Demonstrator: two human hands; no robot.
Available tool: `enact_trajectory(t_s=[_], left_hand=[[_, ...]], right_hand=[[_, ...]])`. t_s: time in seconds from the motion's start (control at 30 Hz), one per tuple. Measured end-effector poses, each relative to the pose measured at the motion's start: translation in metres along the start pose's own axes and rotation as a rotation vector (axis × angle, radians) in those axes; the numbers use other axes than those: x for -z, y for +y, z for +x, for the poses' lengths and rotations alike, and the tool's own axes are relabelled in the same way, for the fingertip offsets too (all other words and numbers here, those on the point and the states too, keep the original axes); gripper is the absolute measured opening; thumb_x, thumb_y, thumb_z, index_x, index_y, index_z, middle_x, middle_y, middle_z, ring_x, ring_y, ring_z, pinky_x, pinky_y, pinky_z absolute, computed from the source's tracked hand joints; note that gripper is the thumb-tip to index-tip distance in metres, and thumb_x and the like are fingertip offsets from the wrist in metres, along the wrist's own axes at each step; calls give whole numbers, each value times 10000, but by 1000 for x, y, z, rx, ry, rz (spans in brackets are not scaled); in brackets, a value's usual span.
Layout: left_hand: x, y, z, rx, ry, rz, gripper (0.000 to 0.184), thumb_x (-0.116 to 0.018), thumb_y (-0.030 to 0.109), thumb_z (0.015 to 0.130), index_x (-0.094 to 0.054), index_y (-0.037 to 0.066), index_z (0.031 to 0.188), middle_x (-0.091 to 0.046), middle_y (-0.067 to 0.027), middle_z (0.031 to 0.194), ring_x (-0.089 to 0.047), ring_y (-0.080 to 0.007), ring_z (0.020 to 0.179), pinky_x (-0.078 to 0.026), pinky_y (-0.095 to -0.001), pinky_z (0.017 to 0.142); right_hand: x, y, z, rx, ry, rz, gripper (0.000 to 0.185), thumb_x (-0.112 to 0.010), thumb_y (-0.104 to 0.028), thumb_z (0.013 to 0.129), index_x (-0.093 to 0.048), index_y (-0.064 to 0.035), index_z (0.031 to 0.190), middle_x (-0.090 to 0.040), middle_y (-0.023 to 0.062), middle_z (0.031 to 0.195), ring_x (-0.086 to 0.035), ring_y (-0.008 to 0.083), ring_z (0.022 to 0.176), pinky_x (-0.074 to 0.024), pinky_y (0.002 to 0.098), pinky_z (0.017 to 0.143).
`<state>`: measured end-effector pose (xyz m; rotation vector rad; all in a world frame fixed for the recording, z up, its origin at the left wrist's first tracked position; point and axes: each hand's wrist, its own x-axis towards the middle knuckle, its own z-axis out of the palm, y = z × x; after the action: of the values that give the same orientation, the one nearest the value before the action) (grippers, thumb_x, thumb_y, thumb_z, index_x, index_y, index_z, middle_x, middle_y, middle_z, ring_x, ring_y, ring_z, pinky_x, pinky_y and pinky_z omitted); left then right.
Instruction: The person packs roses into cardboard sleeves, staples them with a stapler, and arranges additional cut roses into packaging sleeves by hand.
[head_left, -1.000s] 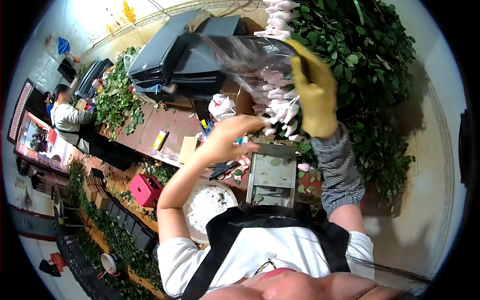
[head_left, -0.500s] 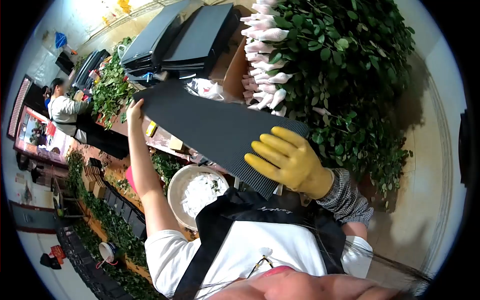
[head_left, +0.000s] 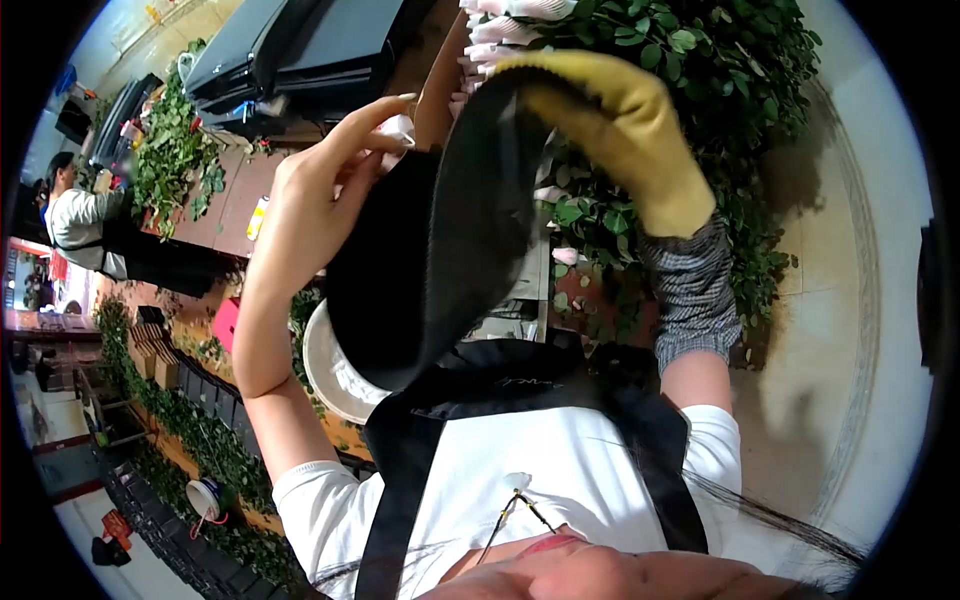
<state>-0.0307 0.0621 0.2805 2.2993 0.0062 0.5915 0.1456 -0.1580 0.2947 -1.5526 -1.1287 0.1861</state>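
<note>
A black ribbed sheet (head_left: 480, 210) is bent into a curve in front of my chest. My right hand (head_left: 620, 120), in a yellow rubber glove, grips its upper edge; motion blurs the fingers, and some are hidden behind the sheet. My bare left hand (head_left: 325, 185) is just left of the sheet, fingers apart and curved, thumb close to its dark edge. Whether the thumb touches the sheet I cannot tell. Below the sheet, partly covered by it, stands a pale bucket (head_left: 318, 365) with white pieces inside.
Stacked dark sheets (head_left: 335, 45) lie at the top beside a cardboard box (head_left: 445, 85). Bundles wrapped in pale ribbed sleeves (head_left: 500, 30) and leafy stems (head_left: 740, 110) fill the upper right. A co-worker (head_left: 85, 220) stands at far left near more greenery (head_left: 175, 150).
The sheet went from stretched out flat to curled. My left hand let go of its far end and came nearer; my gloved right hand rose from lying on the sheet to gripping its edge.
</note>
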Motion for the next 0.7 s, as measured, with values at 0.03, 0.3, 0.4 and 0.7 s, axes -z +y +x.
enact_trajectory(t_s=[0.03, 0.3, 0.4, 0.7], left_hand=[[-6, -5, 2, -27, 43, -21, 549, -554, -113, 897, -560, 142, 1383, -744, -99, 1015, -719, -194, 854, -563, -315, 788], [-76, -80, 10, 121, 325, -424, 297, -547, -56, 963, -627, 46, 1230, -709, -22, 968, -574, -26, 774, -445, -186, 645], [-121, -81, 3, 129, 304, -533, 275, -549, -70, 940, -620, 27, 1187, -675, -32, 1006, -598, -46, 779, -468, -198, 700], [-175, -107, -59, 164, 122, -993, 397, -522, -64, 971, -441, 13, 1351, -615, -132, 1180, -654, -177, 1003, -525, -309, 898]], right_hand=[[1, -7, 5, 102, 58, 40, 244, -718, -173, 926, -737, -65, 1144, -751, 28, 1011, -680, 81, 861, -549, 231, 769], [-10, -14, 12, 386, -562, -578, 207, -798, -124, 774, -730, -88, 966, -682, 123, 1243, -599, 321, 1226, -452, 432, 1062], [-32, 37, -1, 297, -561, -561, 171, -798, -128, 773, -701, -76, 903, -619, 117, 1359, -486, 351, 1352, -359, 454, 1139], [-42, 89, -47, 168, -679, -435, 342, -798, -75, 587, -657, -79, 898, -674, 101, 1031, -609, 325, 1057, -482, 452, 957]])
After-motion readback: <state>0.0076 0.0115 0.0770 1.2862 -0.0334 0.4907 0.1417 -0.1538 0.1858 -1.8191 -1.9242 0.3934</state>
